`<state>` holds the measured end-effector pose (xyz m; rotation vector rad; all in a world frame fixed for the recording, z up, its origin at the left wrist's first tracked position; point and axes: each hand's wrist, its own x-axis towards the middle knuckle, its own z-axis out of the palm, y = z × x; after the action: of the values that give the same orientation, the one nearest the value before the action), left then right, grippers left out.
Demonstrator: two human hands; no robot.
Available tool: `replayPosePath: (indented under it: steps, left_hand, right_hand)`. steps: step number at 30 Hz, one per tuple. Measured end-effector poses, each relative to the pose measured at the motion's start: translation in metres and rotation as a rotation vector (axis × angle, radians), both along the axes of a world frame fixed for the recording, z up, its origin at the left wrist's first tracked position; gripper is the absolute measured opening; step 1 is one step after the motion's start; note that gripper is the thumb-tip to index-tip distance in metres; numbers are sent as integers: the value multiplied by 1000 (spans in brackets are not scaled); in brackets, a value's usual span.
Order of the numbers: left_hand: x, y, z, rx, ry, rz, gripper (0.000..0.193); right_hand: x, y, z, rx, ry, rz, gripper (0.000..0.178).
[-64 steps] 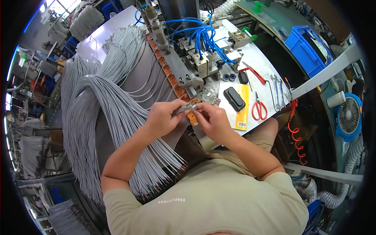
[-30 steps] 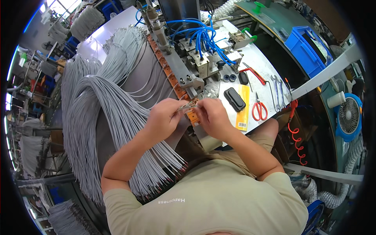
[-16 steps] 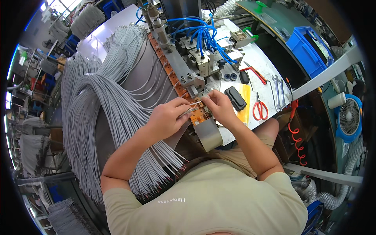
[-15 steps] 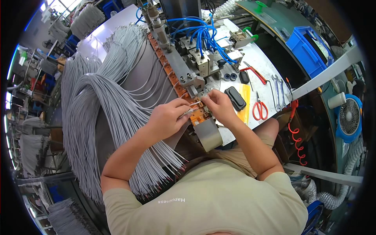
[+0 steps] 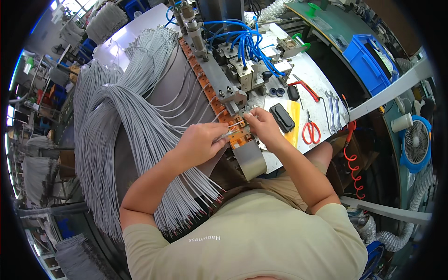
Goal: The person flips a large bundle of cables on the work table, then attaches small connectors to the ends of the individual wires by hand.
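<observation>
My left hand (image 5: 199,142) is closed on a thin grey cable (image 5: 226,136), its pale end sticking out past the fingertips over the orange slotted track (image 5: 241,137). Across the track, my right hand (image 5: 262,125) pinches close to the machine's metal head (image 5: 233,96). What lies between its fingertips is too small to make out. Several grey cables run from the track's slots into the large cable bundle (image 5: 140,123) at my left. A bent metal cover (image 5: 250,161) caps the track's near end.
Blue air hoses (image 5: 247,44) crowd the machine top. On the white bench to the right lie a black oblong case (image 5: 282,117), red-handled scissors (image 5: 311,132) and wrenches (image 5: 333,112). Farther right are a blue bin (image 5: 371,63), a blue fan (image 5: 415,143) and a coiled red hose (image 5: 354,172).
The view has shifted slightly. My left fingers have straightened a little around the cable, and my right hand stays pinched at nearly the same spot by the track.
</observation>
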<state>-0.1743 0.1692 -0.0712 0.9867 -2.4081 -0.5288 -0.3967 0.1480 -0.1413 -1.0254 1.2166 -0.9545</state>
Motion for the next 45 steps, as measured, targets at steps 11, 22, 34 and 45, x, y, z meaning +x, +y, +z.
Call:
replayPosePath:
  steps: [11, 22, 34, 45]
  left_hand:
    - [-3, -1, 15, 714, 356, 170, 18]
    - [-3, -2, 6, 381, 186, 158, 17]
    - [-2, -1, 7, 405, 287, 184, 16]
    - [-1, -5, 9, 655, 315, 45, 14]
  right_hand:
    - [6, 63, 47, -681, 322, -2, 11]
    - [20, 49, 35, -650, 308, 60, 11]
    - [21, 46, 42, -906, 538, 62, 10]
    - [8, 35, 27, -811, 336, 211, 15]
